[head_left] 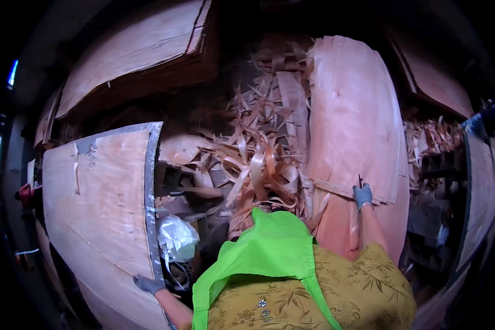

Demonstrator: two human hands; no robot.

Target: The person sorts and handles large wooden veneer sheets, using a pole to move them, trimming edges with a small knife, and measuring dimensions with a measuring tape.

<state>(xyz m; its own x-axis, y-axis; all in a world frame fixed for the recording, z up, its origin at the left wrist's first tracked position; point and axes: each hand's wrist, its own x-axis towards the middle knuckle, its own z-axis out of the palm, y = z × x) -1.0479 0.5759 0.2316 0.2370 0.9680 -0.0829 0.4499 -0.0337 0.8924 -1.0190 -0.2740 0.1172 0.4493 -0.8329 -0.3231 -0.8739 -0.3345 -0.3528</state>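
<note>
**Both gloved hands on veneer sheets, scrap pile between**

Landmark: the pile of curled veneer scraps [258,159] in the middle of the view.

Right hand [362,195], grey glove: just right of the scrap pile, at its lower edge. Fingers closed over the near edge of a large pinkish veneer sheet [352,115], gripping it. A thin dark tool or sliver sticks up from the fist; too small to identify. The sheet runs from the hand up and away, along the whole right flank of the pile, and lies on further sheets of the same colour beneath it.

Left hand [148,284], grey glove: below and left of the scrap pile, well apart from it. It rests on the near corner of a grey metal edge strip [150,192] that borders a veneer-covered counter [93,203]. Fingers curled onto the corner; whether they clamp it or only lie against it, cannot tell.

Other items relative to the pile:
- Crumpled clear plastic bag [177,239], just below-left, between pile and metal strip.
- Stack of veneer sheets [137,55], above-left, edges dark.
- More scraps [432,137], far right, beyond the gripped sheet.
- Bright green apron [269,253], directly below, worn over a yellow patterned shirt [368,286].
</note>
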